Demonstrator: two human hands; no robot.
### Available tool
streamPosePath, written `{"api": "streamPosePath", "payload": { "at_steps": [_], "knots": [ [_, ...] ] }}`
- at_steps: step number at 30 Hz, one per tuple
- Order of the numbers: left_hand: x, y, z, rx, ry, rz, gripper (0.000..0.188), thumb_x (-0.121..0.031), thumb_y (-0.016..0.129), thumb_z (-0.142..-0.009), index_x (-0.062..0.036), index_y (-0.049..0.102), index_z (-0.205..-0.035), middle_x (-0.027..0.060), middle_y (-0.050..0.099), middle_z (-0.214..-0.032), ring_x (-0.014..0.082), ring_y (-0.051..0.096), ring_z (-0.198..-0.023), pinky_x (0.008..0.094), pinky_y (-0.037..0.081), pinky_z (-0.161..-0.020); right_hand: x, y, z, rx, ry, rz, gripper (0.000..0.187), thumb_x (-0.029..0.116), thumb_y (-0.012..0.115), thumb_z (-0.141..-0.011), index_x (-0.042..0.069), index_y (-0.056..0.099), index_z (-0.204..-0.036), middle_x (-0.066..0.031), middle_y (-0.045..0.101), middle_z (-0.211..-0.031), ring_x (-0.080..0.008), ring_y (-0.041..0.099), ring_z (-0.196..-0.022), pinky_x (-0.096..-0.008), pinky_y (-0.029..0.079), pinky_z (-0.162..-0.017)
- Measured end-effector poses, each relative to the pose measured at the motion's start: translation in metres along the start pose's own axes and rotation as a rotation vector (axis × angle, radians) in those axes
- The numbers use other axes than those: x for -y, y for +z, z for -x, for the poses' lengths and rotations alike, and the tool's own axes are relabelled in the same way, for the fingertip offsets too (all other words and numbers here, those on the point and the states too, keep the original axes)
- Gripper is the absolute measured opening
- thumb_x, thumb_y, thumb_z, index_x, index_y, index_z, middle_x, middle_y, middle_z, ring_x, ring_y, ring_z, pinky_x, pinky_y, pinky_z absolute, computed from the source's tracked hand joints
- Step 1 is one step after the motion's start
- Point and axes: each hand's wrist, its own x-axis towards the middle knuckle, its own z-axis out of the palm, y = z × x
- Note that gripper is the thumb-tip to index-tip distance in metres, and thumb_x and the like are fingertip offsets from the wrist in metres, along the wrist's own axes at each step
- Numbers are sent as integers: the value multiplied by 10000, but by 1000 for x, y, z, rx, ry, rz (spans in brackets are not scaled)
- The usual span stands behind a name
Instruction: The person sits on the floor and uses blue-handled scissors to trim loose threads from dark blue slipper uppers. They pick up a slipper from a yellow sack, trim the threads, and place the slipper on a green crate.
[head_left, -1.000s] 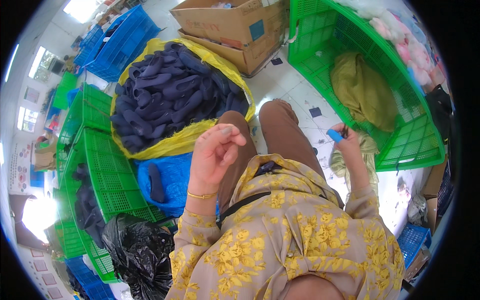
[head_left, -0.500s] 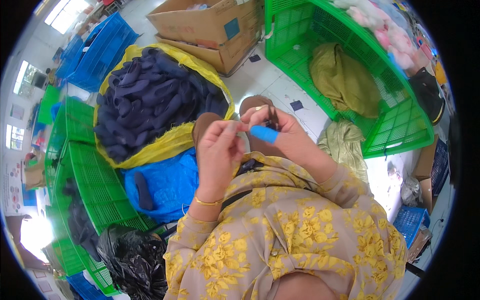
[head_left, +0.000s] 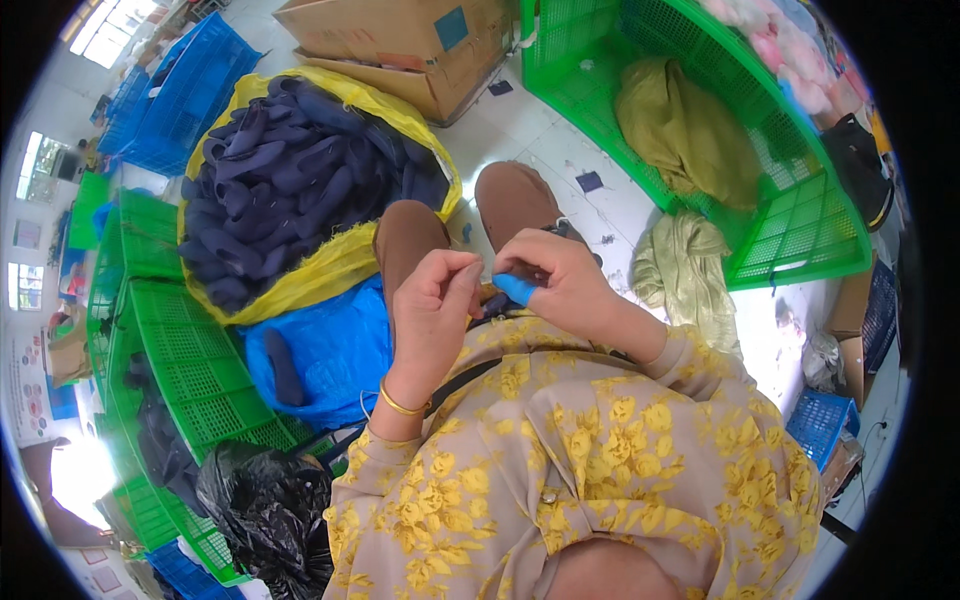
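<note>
Above my lap, my left hand and my right hand nearly meet, fingertips close together. My left thumb and forefinger are pinched; anything between them is too small to name. The fingers of my right hand curl inward, hiding what they hold, and blue tape wraps one of its digits. A small dark navy piece shows below the hands, partly covered by them. Left of my knees, a yellow woven sack is full of navy, sock-shaped cloth pieces. One similar navy piece lies on a blue plastic bag.
Green crates stand on the left beside a black plastic bag. A large green crate at the right holds olive cloth. Paler cloth hangs by it. Cardboard boxes stand ahead; dark scraps dot the floor.
My hands have come down slightly toward my lap, the right one turning so its back faces up more. The surroundings shift a little upward in view.
</note>
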Motion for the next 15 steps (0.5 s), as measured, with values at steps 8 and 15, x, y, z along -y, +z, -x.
{"api": "streamPosePath", "payload": {
  "at_steps": [8, 15],
  "knots": [
    [13, -4, 9, 104, 135, -361, 64, -1, 609, -898, 13, 643, -950, 28, 626, -780, 58, 569, -594, 200, 457, -523, -9, 0, 7, 264, 231, 54, 107, 133, 631, -844, 50, 645, -910, -89, 618, -746, -217, 592, -653, -314, 456, -648],
    [8, -5, 11, 78, 352, -439, 78, 44, 659, -830, 20, 680, -900, 71, 668, -936, 108, 629, -758, 208, 492, -638, -25, 4, 8, 323, 387, -449, 106, 82, 575, -907, -4, 627, -938, -8, 620, -686, -62, 561, -653, -246, 448, -621]
  ]
}}
